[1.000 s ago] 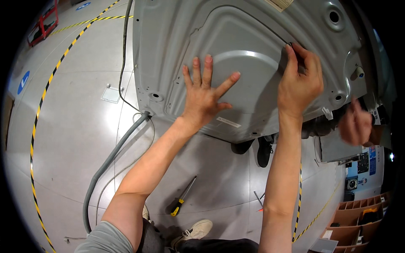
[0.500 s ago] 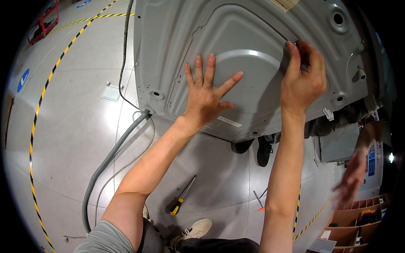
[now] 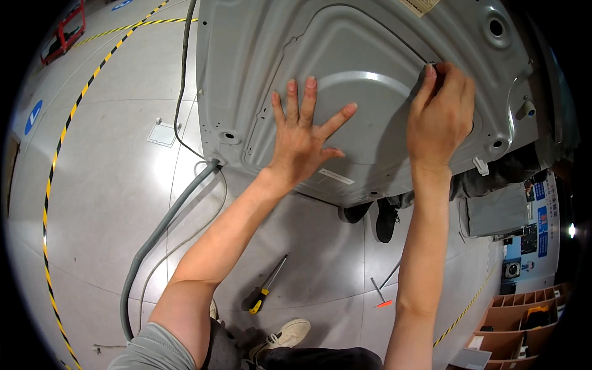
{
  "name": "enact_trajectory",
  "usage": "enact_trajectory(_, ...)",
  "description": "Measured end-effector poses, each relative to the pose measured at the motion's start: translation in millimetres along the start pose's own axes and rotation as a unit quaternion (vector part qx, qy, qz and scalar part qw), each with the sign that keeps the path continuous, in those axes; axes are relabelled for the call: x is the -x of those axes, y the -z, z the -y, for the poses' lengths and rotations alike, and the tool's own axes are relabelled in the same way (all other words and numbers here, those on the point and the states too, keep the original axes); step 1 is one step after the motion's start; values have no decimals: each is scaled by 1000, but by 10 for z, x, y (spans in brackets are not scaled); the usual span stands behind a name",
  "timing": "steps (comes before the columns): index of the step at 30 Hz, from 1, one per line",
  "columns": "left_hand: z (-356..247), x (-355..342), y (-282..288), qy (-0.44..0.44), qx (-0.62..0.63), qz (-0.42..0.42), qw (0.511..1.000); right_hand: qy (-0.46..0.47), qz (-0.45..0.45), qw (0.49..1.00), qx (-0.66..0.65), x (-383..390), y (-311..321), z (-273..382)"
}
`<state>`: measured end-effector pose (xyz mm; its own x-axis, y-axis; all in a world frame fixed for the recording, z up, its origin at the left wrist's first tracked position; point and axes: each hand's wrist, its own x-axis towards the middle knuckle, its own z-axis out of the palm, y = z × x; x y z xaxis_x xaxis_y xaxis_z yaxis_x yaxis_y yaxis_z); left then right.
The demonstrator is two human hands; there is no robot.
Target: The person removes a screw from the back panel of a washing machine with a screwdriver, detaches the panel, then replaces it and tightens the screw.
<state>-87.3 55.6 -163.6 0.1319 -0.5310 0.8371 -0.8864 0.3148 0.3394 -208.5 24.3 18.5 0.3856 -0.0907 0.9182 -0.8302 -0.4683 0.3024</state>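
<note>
A large grey sheet-metal panel [image 3: 364,132] of an appliance, looking like a washing machine's back, stands in front of me. It has pressed ridges and a rounded inner cover bounded by a dark seam. My left hand [image 3: 302,135] lies on the cover with its fingers spread and holds nothing. At the cover's upper right edge, my right hand [image 3: 441,114] is closed in a pinch by the seam. Whatever sits between those fingertips is too small and hidden to name. From the panel's lower left corner runs a grey hose [image 3: 161,228], beside a dark cord [image 3: 182,74].
A yellow-and-black screwdriver [image 3: 264,288] lies on the floor near my shoe, and a red-handled tool [image 3: 383,303] lies further right. Another person's dark shoes [image 3: 386,222] show below the panel. At the lower right stands a brown compartment shelf [image 3: 515,314]. Striped tape [image 3: 58,148] marks the floor.
My right hand has turned slightly and its fingertips sit a bit further right and lower along the seam. Another person's blurred hand at the right has left the view. My left hand stays put.
</note>
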Motion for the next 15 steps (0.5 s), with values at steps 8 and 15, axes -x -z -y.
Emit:
enact_trajectory(8,6,-4,-7,-3,-5,-4,1000,98,21,975,196,-104,38,-35)
enact_trajectory(15,26,5,-17,-5,-6,-3,1000,116,13,970,212,-77,-2,-103)
